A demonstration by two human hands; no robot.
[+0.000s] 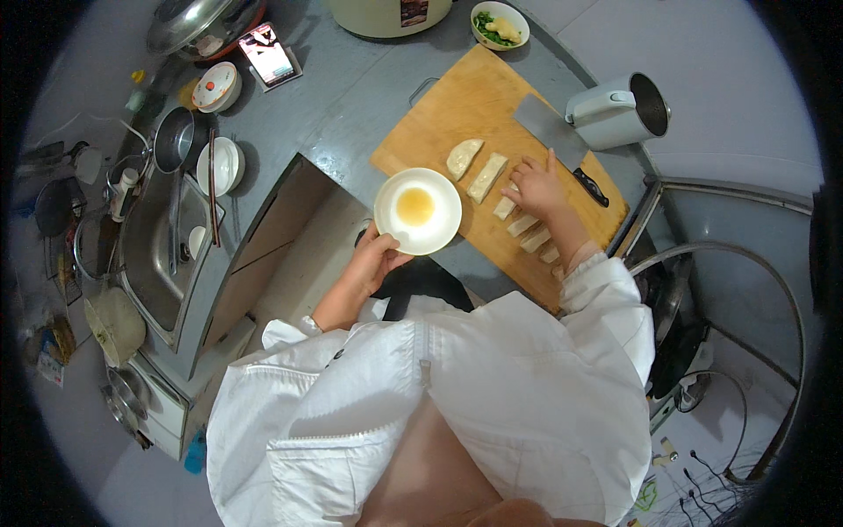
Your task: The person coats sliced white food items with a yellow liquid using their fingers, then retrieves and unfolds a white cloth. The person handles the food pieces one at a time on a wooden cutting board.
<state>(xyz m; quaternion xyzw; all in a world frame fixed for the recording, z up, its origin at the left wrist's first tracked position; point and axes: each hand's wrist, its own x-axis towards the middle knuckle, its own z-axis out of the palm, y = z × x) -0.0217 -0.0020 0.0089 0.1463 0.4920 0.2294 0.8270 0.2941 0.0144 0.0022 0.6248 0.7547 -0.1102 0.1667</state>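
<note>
My left hand [379,259] grips the rim of a white plate [444,221] with a small pool of yellow liquid [415,207], held in front of the wooden cutting board [435,122]. Several pale dough pieces [487,178] lie in a row on the board, the end one [465,159] rounded. My right hand [539,184] is over the row with its fingers spread, touching or just above one strip; whether it grips that strip is unclear. Beyond it, a cleaver lies flat on the board, its blade [550,132] towards the back and its black handle [591,187] near the right corner.
Behind the board stand a bowl of chopped greens [500,26] and a grey-white pitcher [619,110]. At left are a lidded bowl [217,87], a phone on a stand [269,56], a white bowl [220,166] with chopsticks [212,197], a saucepan [176,139] and a sink [155,257].
</note>
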